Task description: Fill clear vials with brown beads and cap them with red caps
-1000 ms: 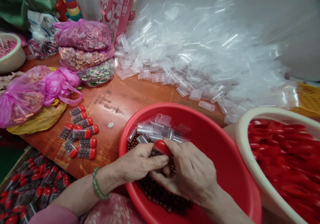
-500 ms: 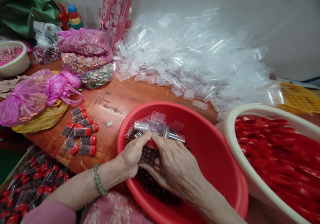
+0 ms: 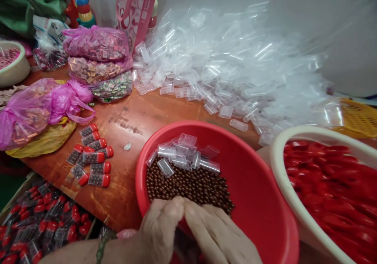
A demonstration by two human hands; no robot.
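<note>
Ten capped tubes [image 3: 93, 157] on the table [image 3: 129, 117], three basins [image 3: 259, 189].

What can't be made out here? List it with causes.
All in the head view:
- Whatever is between left hand and right hand: mostly covered by them.
- Red tub's near rim: hands, bottom edge.
- White basin's right end: right edge.
- Upper clear tubes: blur.

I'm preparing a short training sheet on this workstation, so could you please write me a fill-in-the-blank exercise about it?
The brown beads lie in a basin coloured ____.
The hand of the arm wearing the green bracelet is the ____ one.
The perforated basket at the far right is coloured ____.
Missing words: red; left; yellow.
</note>
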